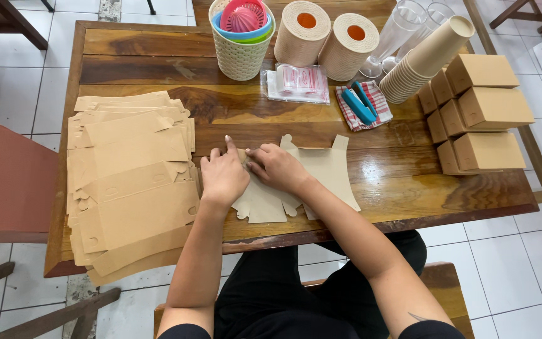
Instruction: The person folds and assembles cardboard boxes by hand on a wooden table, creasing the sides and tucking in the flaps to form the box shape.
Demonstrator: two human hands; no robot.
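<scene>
— Where's the flat stack [130, 188]?
— On the table [409, 188], left of both hands. One blank [321, 179] lies under them.
— And the made boxes [481, 113]?
— Far right, behind them the cups [425, 59]; basket [241, 47] and rolls [324, 37] along the back.

left hand [223, 177] flat on cardboard box blank [321, 172] | right hand [277, 167] presses it too | stack of flat box blanks [130, 182] just left | folded boxes [481, 113] far right

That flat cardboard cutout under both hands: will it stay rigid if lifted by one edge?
Probably not: the cardboard cutout looks thin, so it would likely sag. Its loose flaps suggest it bends easily. It probably slides readily on the glossy table.
</scene>
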